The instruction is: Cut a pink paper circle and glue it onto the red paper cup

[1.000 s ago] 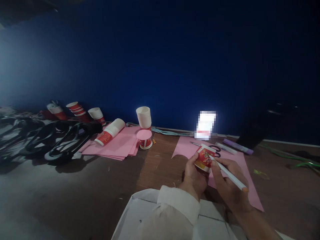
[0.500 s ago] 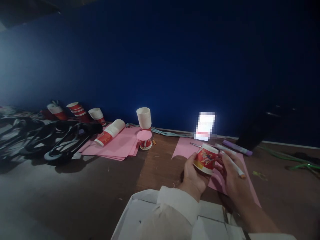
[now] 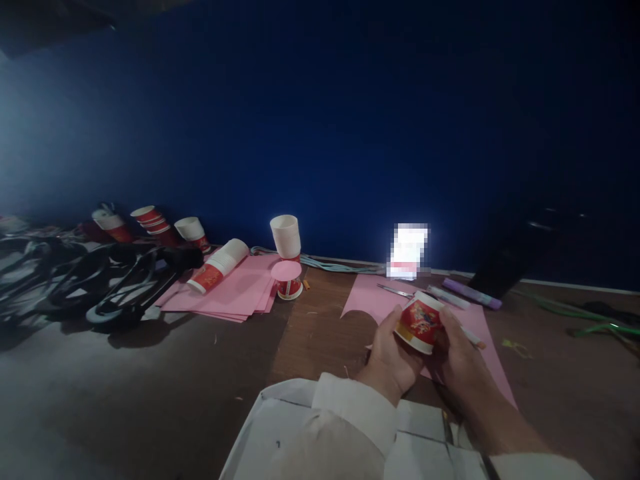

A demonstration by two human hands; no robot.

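A red paper cup [image 3: 420, 323] with a colourful printed figure is held upside down and tilted between my hands above a pink sheet. Wrapped round its left side and underneath is my left hand [image 3: 393, 350]. My right hand [image 3: 457, 350] grips the cup's right side with thumb and fingers, some of them hidden. A white pen with an orange end [image 3: 474, 338] sticks out beyond the right hand; whether that hand holds it or it lies on the paper I cannot tell. Behind the cup, scissors [image 3: 395, 291] lie on the pink sheet [image 3: 363, 297], which has a curved cut-out.
A purple marker [image 3: 473, 294] and a white marker [image 3: 450, 297] lie behind my right hand. A lit phone [image 3: 407, 250] leans at the wall. Left are a cup topped with a pink disc [image 3: 289, 288], stacked cups [image 3: 220, 265], pink sheets [image 3: 235, 300] and black straps [image 3: 140, 287]. Green cords [image 3: 605, 327] lie right.
The right hand has turned and closed in on the cup's right side. The cup has tilted, and the white pen, across the hand before, now shows only its end beyond it.
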